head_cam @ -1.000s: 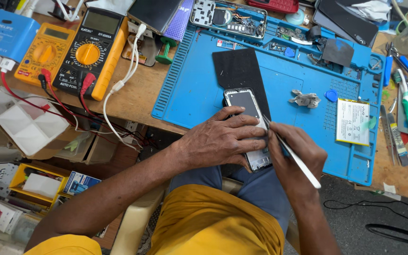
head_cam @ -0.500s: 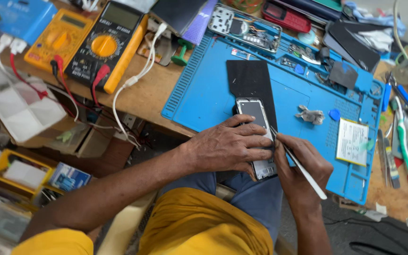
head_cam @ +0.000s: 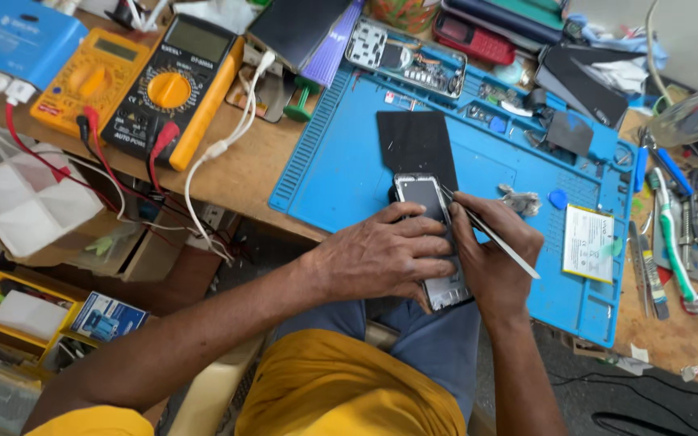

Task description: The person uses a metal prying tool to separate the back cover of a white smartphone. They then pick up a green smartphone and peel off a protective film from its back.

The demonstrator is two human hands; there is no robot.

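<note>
At the near edge of the blue work mat (head_cam: 341,173), seen from the head camera, an opened phone (head_cam: 432,234) lies lengthwise, its lower end jutting past the mat toward the person's lap. The left hand (head_cam: 381,257) lies flat across the phone's middle, fingers together and pressed down, apparently to keep it from sliding. The right hand (head_cam: 490,258) pinches a thin metal tool (head_cam: 486,232) like a pen, fingers clamped on its shaft, the tip angled in at the phone's upper right edge. A black panel (head_cam: 415,145) rests just above the phone, and a white battery (head_cam: 588,242) sits off to the right, clear of the hands. Two multimeters (head_cam: 135,77) lie well apart on the wooden bench (head_cam: 236,173).
</note>
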